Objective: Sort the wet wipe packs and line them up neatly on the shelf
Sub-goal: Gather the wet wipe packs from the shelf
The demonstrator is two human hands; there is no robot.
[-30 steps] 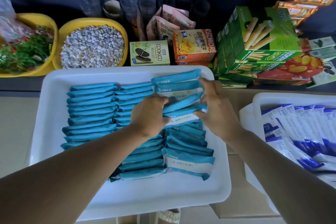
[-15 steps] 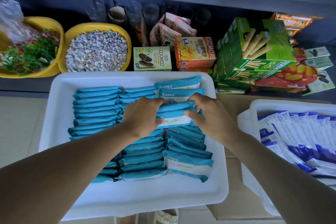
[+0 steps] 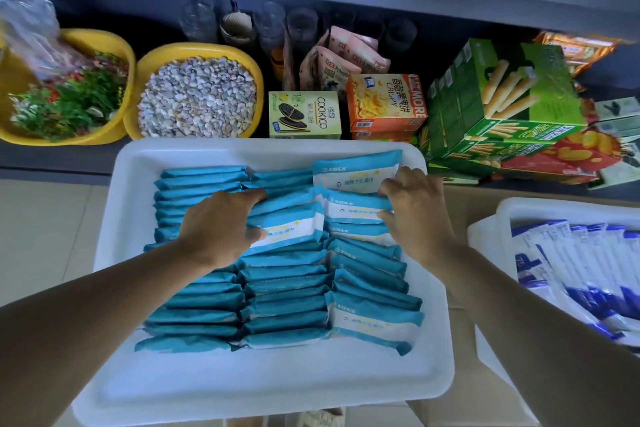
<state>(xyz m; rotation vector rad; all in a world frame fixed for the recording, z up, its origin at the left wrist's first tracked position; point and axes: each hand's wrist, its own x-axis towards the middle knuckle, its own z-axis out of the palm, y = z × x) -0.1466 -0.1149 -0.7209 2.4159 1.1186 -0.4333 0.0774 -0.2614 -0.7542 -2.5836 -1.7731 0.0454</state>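
Head view looks down on a white tray point(image 3: 114, 288) holding three columns of teal wet wipe packs point(image 3: 284, 291), set just in front of a dark shelf point(image 3: 52, 156) that carries two yellow basins and snack boxes.

The left hand point(image 3: 218, 232) lies over the seam between the left and middle columns, fingers curled, with the thumb and fingertips pinching a tilted pack point(image 3: 287, 229) whose white face is turned up. The right hand point(image 3: 415, 215) is at the far end of the right column, fingers bent around the right ends of a few loose packs point(image 3: 356, 208); it appears to grip them rather than just rest on them.

The step in hand seems to be squaring the disordered far end of the middle and right columns. To do it well, I would tip the face-up packs back onto their edges like their neighbours, press both hands inward so the ends come flush, then slide the group toward the tray's far wall so that no gap is left.

Nearly every pack runs with its long axis left to right across the tray, standing on a long edge and overlapping the next. The pinched pack is skewed, its right end angled toward the far side. One pack point(image 3: 356, 172) at the far right leans flat-faced against the tray's far wall.
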